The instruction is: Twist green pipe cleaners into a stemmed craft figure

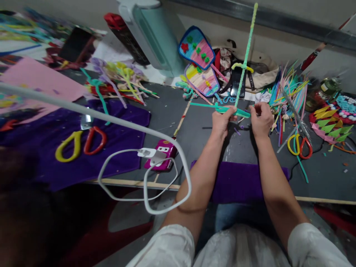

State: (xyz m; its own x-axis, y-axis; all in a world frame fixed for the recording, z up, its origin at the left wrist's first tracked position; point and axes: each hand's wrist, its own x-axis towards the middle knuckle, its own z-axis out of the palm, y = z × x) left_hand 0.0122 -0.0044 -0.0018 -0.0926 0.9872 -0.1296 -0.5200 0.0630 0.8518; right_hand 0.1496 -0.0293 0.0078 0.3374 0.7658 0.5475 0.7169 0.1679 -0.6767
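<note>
Both my hands are raised over the dark table, close together. My left hand point(222, 120) is closed around a bundle of teal pipe cleaners point(205, 106), which lies crosswise. My right hand point(261, 118) pinches the right end of the same bundle. A long light-green twisted stem point(247, 52) rises from the bundle by my left hand's fingertips, topped with yellow. A yellow-green piece point(237, 65) crosses it partway up. Small purple scraps point(237, 131) lie on the table just below my hands.
Scissors point(299, 146) lie at the right beside pipe cleaners point(294, 89). More scissors point(80, 142) rest on purple cloth point(122, 148) at left. A white cable point(116, 120) loops above a purple power strip point(162, 155). Behind stand a teal jug point(158, 40) and a beige bag point(264, 72).
</note>
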